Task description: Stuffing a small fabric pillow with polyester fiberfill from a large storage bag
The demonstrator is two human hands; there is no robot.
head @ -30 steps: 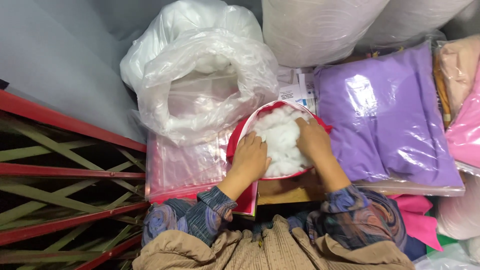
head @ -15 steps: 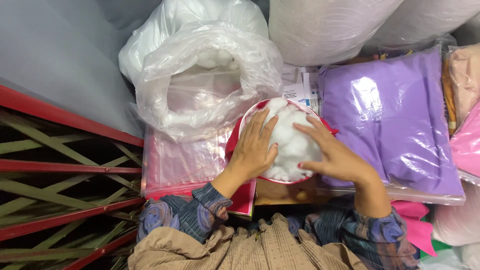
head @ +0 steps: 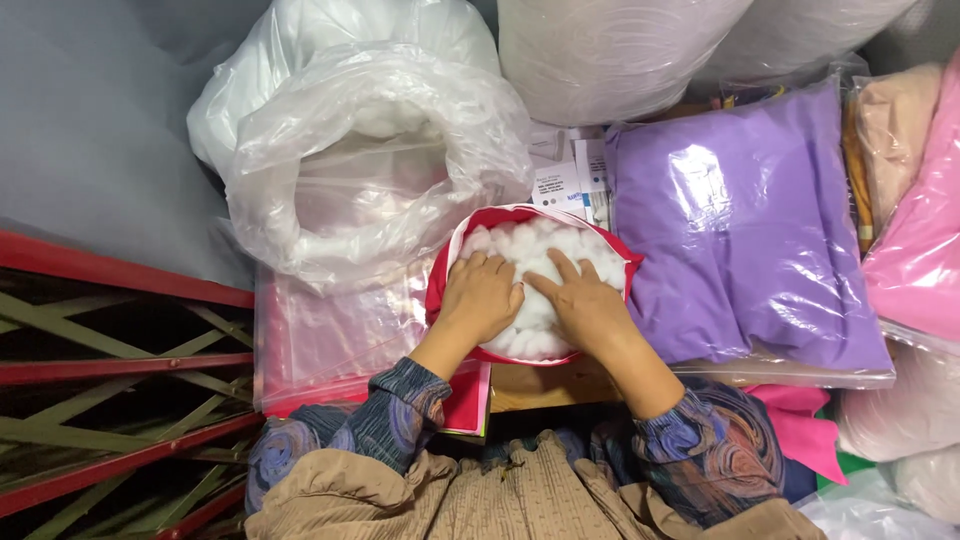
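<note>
White stuffing (head: pixel 535 262) (fluffy) filling red cover (head: pixel 440 290)

I see a grey floor (head: pixel 90 150) carrying the clear bag (head: pixel 370 170) of white filling. Right of the bag lies a purple pack (head: pixel 740 230); below it, a flat clear pack (head: pixel 330 340).

A purple cushion in a clear plastic package (head: pixel 740 220) lies right; white paper labels (head: pixel 570 185) beside it; a pink packaged one (head: pixel 915 250) far right.
</note>
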